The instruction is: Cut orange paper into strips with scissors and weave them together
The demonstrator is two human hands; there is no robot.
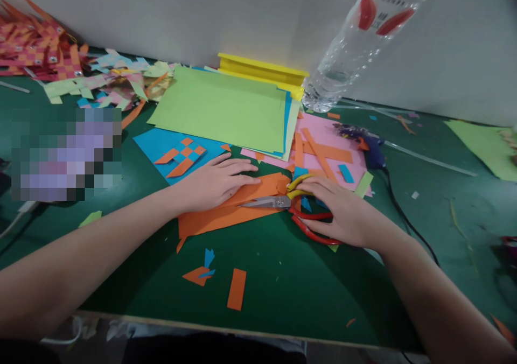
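My right hand [349, 210] grips a pair of scissors [280, 202] by its red and yellow handles, the blades pointing left. Those blades lie over a sheet of orange paper [226, 218] on the table. Flat on the upper part of that orange paper rests my left hand [216, 183], fingers stretched out to the right. A woven orange and blue paper fish [186, 156] lies on blue paper [151, 143] just behind my left hand. In front are an orange strip [236, 289], an orange triangular scrap [196, 276] and small blue scraps [209, 257].
Green sheets [226, 108] are stacked at the back by a yellow holder [262, 72]. A tilted clear bottle [343, 57] stands behind. A purple glue gun [374, 151] with a cord lies right, near pink paper [319, 124]. Several woven fish [40, 49] are piled at left.
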